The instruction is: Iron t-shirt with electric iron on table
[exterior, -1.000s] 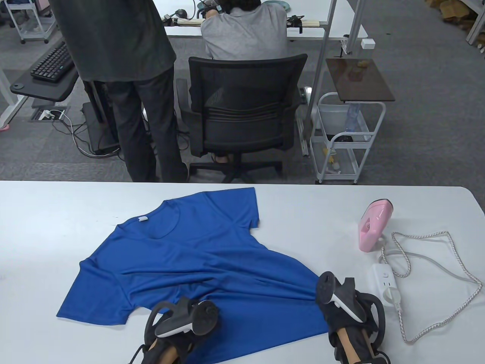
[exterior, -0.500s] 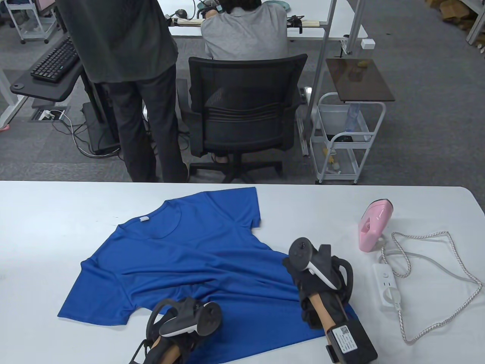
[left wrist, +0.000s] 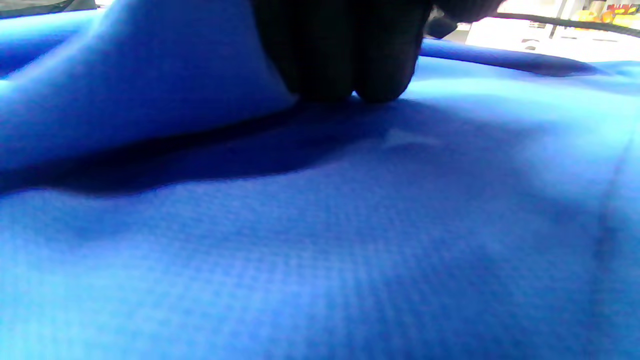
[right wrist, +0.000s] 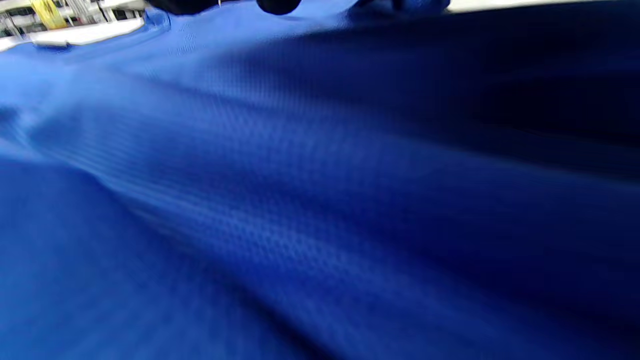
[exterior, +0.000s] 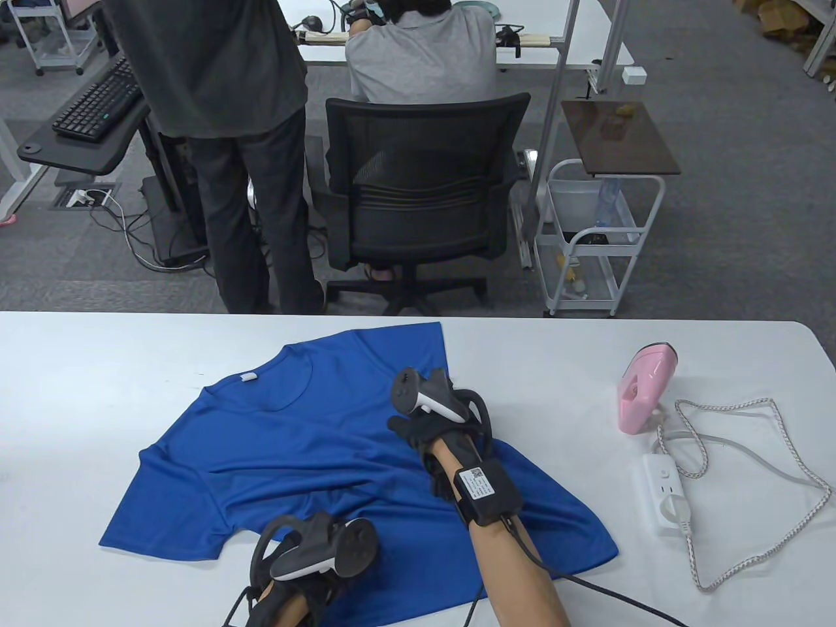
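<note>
A blue t-shirt lies spread on the white table, collar toward the far side, with creases running across its lower half. My left hand is at the shirt's near hem. In the left wrist view its gloved fingers press into the cloth and hold a raised fold. My right hand reaches over the shirt and rests on it near the far right sleeve. Only its fingertips show in the right wrist view, over blurred blue cloth. A pink iron stands on its heel at the right, untouched.
A white power strip lies near the iron, with the iron's braided cord looping over the table's right side. Beyond the far edge are a black office chair with a seated person, a standing person and a white cart.
My right hand has slid from the shirt's near right hem up and left across the cloth to near the far right sleeve. The right hem now lies flatter. My left hand has stayed put.
</note>
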A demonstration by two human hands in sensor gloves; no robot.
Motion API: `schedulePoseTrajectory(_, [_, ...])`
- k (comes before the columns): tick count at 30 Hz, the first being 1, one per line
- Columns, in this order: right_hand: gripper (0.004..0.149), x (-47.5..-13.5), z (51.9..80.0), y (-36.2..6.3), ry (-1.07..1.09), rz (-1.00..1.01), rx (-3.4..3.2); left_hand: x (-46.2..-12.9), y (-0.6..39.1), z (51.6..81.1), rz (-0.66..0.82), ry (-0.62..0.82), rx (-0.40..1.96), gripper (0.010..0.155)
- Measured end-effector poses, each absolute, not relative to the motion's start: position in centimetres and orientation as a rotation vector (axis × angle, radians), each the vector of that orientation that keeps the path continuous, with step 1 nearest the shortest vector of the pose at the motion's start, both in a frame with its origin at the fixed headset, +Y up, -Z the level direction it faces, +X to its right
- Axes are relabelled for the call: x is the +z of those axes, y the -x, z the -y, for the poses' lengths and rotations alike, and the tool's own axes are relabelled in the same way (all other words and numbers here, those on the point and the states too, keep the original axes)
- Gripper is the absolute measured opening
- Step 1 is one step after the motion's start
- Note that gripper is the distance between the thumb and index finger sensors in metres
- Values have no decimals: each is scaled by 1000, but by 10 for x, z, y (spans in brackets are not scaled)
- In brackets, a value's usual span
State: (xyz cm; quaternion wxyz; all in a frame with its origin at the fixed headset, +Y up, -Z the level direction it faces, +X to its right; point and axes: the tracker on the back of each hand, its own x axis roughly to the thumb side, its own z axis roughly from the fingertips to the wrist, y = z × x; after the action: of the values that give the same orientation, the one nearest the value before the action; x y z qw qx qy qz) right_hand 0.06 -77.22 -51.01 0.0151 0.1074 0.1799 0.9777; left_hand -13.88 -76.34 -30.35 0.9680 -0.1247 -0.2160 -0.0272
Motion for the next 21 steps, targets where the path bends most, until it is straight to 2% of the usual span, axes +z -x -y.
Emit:
schedulePoseTrajectory(5, [67, -517, 783, -7, -246, -612, 3065, -304, 143, 763, 440, 263, -29, 55])
schedulePoseTrajectory(9, [69, -520, 783, -31, -150, -639, 3132, -304, 143, 764, 437, 264, -21, 55])
schedulePoseTrajectory(21, [73, -517, 783, -151, 426, -788, 3027, -307, 125, 766, 449, 246, -83, 56])
